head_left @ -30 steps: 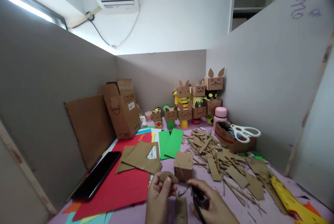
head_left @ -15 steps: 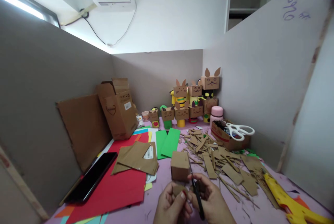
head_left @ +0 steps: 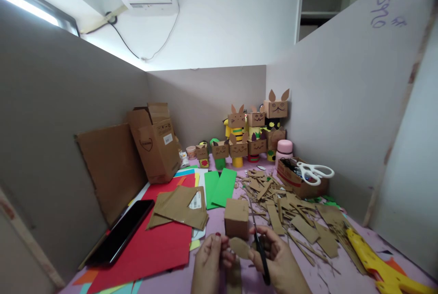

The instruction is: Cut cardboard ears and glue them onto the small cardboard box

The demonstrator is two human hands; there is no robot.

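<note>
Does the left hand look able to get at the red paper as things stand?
Probably yes: the red paper lies close beside the left hand, bare on that side; brown cardboard pieces lie on it farther back.

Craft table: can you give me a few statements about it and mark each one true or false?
1. The right hand holds black-handled scissors. True.
2. The white scissors lie on the red paper. False: the white scissors are at the small carton, handles jutting out.
3. An oval cardboard piece is between the left hand and the right hand. True.
4. The phone is right of the cardboard cube. False: the phone is left of it.
</note>
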